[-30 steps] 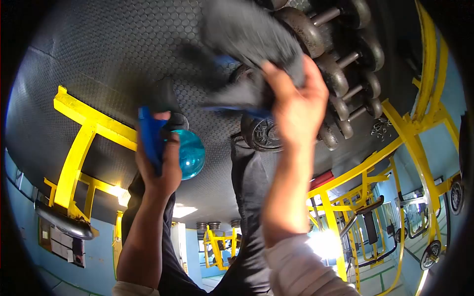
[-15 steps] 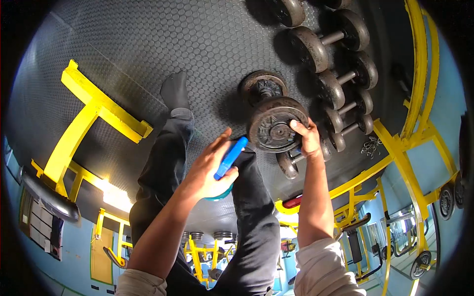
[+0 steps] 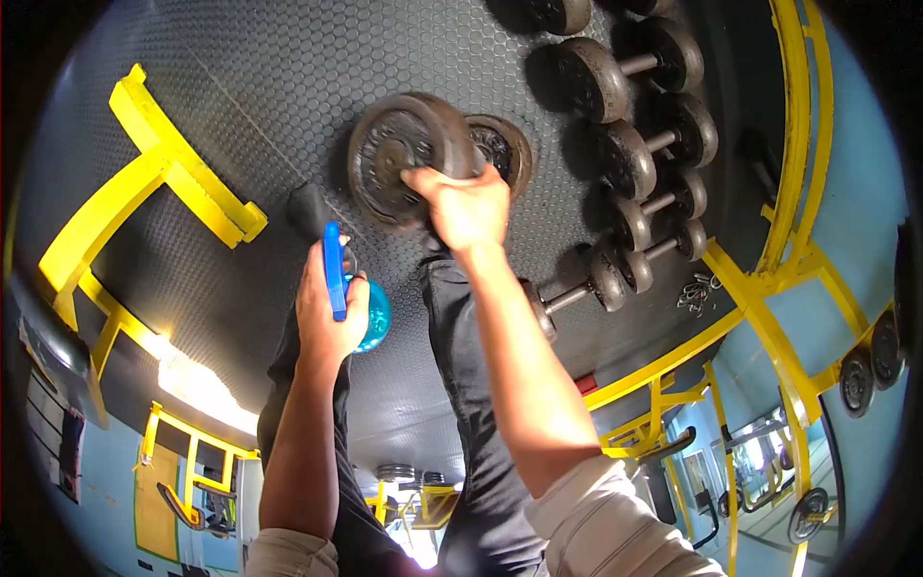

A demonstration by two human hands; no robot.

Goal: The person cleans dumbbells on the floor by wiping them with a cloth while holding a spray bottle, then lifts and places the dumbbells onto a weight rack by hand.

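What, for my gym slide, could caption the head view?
Left hand holding a blue-topped teal bottle, right hand gripping a dumbbell.

Free floor ahead, dumbbell row right

The spray bottle is see-through teal, its trigger head bright blue. The large dumbbell is brownish black, as is the row of dumbbells. Close-set round dots pattern the black floor. The frame is yellow, the trousers black, the sleeves off-white; a blurry door seems tan, edged green.
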